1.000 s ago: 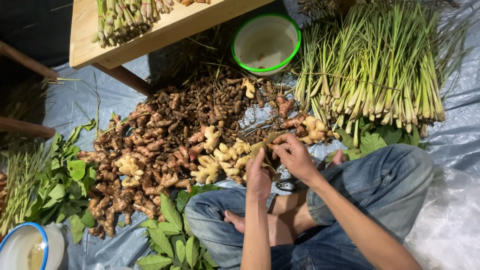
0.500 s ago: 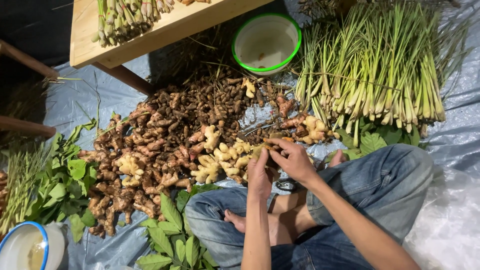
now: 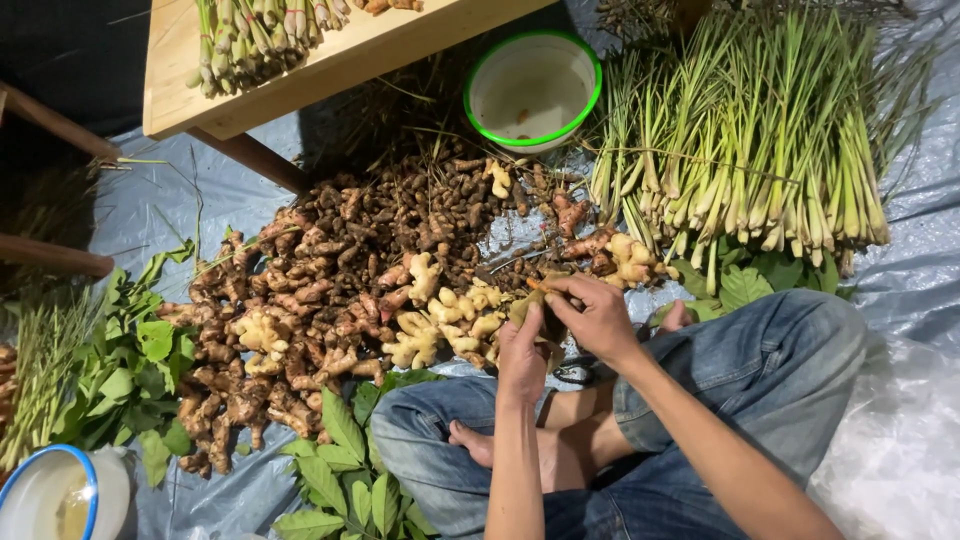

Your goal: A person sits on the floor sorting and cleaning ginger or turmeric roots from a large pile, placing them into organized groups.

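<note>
I sit cross-legged in jeans on a grey tarp. My left hand [image 3: 522, 352] and my right hand [image 3: 592, 315] meet just above my knees, both gripping one small yellowish-brown root piece [image 3: 527, 305] with an orange tip showing between the fingers. Right in front of my hands lies a big heap of brown roots [image 3: 330, 290], with pale ginger pieces [image 3: 445, 325] along its near edge.
A large bundle of lemongrass stalks [image 3: 765, 150] lies at the right. A white bowl with a green rim [image 3: 533, 88] stands behind the heap. A wooden table [image 3: 300, 70] carries more stalks. Green leaves [image 3: 130, 370] lie left and by my knee. A blue-rimmed bowl [image 3: 55, 495] sits bottom left.
My hands have stayed together at the same spot; the right hand's fingers shifted slightly over the root piece. Nothing else moved.
</note>
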